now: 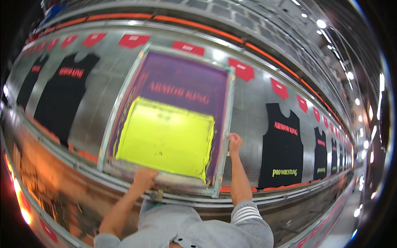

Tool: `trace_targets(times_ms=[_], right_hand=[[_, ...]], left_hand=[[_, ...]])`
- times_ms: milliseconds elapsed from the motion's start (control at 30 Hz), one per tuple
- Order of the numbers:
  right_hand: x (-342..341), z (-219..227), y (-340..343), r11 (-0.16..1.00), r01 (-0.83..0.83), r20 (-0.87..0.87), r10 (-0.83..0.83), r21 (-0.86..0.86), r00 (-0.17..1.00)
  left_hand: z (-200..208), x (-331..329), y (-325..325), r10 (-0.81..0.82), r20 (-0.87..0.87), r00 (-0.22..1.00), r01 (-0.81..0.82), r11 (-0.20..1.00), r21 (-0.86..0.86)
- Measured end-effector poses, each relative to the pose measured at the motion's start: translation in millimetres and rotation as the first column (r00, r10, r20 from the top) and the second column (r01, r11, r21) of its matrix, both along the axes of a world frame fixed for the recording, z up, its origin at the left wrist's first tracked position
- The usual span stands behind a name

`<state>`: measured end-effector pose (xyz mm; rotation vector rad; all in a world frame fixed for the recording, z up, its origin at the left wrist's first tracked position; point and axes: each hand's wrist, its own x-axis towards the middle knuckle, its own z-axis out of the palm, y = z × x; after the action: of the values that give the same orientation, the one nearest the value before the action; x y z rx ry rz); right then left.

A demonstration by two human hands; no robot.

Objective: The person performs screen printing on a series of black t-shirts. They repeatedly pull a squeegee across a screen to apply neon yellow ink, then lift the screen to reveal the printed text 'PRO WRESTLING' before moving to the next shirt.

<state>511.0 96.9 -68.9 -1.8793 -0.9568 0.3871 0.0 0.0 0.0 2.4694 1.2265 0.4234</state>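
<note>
Where black sleeveless shirt panels [282, 153] lie flat on the metallic tabletop [101, 99], a rectangular screen-printing frame [228, 107] sits between them, its purple mesh [178, 72] partly covered by a ragged-edged fluorescent-yellow layer [165, 136]. Left hand [144, 178] at near rail, blurred; grip cannot be told. Right hand [235, 142] clamped on right rail. Panels bear red lettering [286, 128]; those rightward add yellow.

Near eleven o'clock you see dim red capitals [178, 91] at the purple screen [182, 70] (on the mesh or beneath it, you cannot tell). Between three and four, your nearest black shirt [277, 151] bears red capitals [285, 128] above yellow-green capitals [284, 172]. Past nine, another black shirt [62, 101] carries red chest lettering [70, 72]. At twelve, a red tag [188, 48] has pale print, too small for you to read.
</note>
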Motion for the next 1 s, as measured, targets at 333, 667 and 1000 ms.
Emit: trace_targets(times_ms=[333,667,1000], right_hand=[[-39,11,-12,0.975,0.123,0.173,-0.091,-0.186,0.981],[-95,88,-18,0.816,-0.486,0.196,0.557,-0.313,0.807],[-149,113,78,0.513,-0.347,0.328,0.820,-0.785,0.470]], left_hand=[[13,-6,-12,0.002,-0.089,0.996,-0.005,0.999,-0.043],[19,4,47,0.046,-0.270,0.962,-0.081,0.989,-0.120],[33,29,272,0.021,-0.410,0.912,-0.116,0.971,-0.208]])
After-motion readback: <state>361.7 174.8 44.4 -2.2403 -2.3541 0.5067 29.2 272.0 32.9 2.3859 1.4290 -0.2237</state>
